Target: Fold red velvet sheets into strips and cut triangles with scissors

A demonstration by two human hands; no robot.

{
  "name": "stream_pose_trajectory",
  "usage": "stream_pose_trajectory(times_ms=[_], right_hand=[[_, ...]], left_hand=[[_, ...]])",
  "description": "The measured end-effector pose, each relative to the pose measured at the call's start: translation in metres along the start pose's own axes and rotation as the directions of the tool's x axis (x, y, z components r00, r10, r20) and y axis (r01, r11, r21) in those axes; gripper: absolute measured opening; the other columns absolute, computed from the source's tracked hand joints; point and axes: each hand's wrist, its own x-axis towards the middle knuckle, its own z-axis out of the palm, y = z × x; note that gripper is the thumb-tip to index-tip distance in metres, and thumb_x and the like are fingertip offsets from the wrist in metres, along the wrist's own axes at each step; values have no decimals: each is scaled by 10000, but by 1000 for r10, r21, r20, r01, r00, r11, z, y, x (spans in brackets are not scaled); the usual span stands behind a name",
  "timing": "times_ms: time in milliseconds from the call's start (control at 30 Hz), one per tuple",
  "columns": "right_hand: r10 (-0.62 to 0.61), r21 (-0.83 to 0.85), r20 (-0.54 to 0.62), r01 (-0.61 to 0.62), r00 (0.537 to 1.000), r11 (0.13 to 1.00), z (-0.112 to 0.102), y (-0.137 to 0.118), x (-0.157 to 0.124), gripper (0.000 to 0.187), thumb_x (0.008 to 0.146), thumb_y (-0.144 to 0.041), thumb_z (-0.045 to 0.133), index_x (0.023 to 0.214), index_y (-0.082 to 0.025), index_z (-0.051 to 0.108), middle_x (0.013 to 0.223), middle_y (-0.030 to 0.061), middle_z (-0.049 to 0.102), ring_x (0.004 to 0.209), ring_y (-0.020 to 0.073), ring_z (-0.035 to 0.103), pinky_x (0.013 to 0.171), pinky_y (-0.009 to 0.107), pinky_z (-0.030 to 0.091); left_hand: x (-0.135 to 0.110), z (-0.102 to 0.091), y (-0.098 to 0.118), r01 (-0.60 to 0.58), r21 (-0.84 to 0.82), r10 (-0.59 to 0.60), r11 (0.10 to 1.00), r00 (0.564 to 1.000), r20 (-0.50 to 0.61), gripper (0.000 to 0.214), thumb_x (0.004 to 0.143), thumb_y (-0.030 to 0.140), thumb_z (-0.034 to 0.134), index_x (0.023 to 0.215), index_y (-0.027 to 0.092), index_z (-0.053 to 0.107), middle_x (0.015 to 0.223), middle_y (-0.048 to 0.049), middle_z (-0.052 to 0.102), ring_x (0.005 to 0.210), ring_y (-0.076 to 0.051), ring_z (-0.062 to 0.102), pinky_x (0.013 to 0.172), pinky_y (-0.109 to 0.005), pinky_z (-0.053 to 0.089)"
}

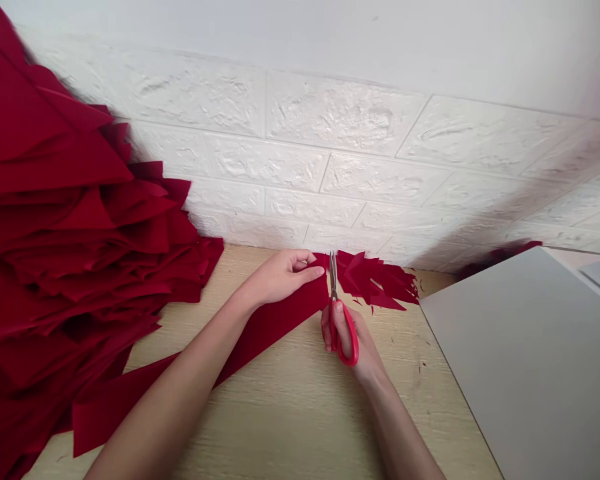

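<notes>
A long strip of dark red fabric (275, 329) runs diagonally across the table under my left forearm. My left hand (286, 275) pinches its far end between thumb and fingers. In my right hand (354, 340) is a pair of red-handled scissors (334, 280), my thumb and fingers in the loops. The blades point away from me, slightly parted, right beside the strip's cut end. Just beyond them, a heap of small red fabric offcuts (375, 279) lies against the wall.
A tall pile of red fabric pieces (80, 247) fills the left side. On the right stands a large grey box-like object (525, 347), with more red fabric (500, 257) behind it. A white brick-patterned wall (290, 167) bounds the wooden table (280, 427). Tiny scraps dot the tabletop.
</notes>
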Motion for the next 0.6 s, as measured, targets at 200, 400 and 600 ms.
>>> stream_pose_trajectory(times_ms=[200,400,600], right_hand=[[-83,-14,102,85,991,996,1,-2,0,622,872,-827,436,738,-220,464,560,-34,454,534,120,437,538,268,361],[-123,-25,135,127,983,992,1,-3,-1,614,902,-803,411,743,-213,468,612,-29,461,576,116,441,577,264,370],[-94,-70,118,102,989,992,1,-5,-1,627,878,-825,421,712,-221,437,594,-34,438,563,117,426,549,264,369]], left_hand=[[0,0,2,2,-5,-2,1000,999,53,365,868,539,636,835,175,640,754,-16,666,647,-137,574,598,-250,446],[0,0,3,10,3,-10,1000,1000,21,334,876,511,623,870,178,641,786,-21,676,668,-140,585,617,-253,454],[1,1,2,-2,23,1,1000,1000,19,283,906,444,569,855,170,619,796,-27,665,683,-138,573,619,-248,431]])
